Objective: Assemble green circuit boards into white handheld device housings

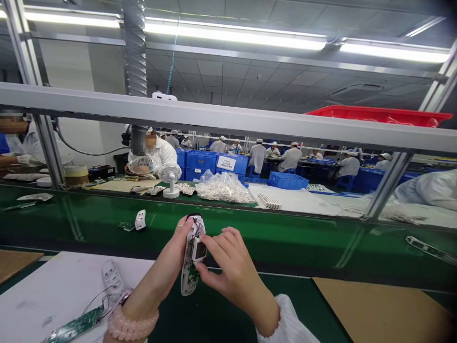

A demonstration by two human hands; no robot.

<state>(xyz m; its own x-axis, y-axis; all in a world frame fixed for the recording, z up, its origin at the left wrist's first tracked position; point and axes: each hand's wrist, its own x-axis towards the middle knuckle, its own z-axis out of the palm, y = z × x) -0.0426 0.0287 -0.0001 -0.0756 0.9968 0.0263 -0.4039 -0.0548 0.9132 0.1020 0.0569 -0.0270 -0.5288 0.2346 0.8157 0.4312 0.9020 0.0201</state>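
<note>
My left hand (174, 252) is closed around a long white plastic housing (189, 285), tilted upright, with a green circuit board and thin red and black wires inside. My right hand (232, 262) pinches a small display module (200, 250) with a dark screen and white frame between thumb and index finger. The module sits against the housing's open side; whether it is seated, I cannot tell. Below my left forearm, a loose green circuit board (76, 326) is joined by black wires to another white housing (112, 276) on a white sheet (39, 286).
A green conveyor belt (285, 252) crosses ahead, carrying a white shell (140, 220) and a small board (125, 226). Brown cardboard (382, 309) lies right. Beyond stand a white fan (170, 178), a bag of parts (224, 188) and co-workers. Overhead, a shelf bar (214, 112) holds a red tray (378, 114).
</note>
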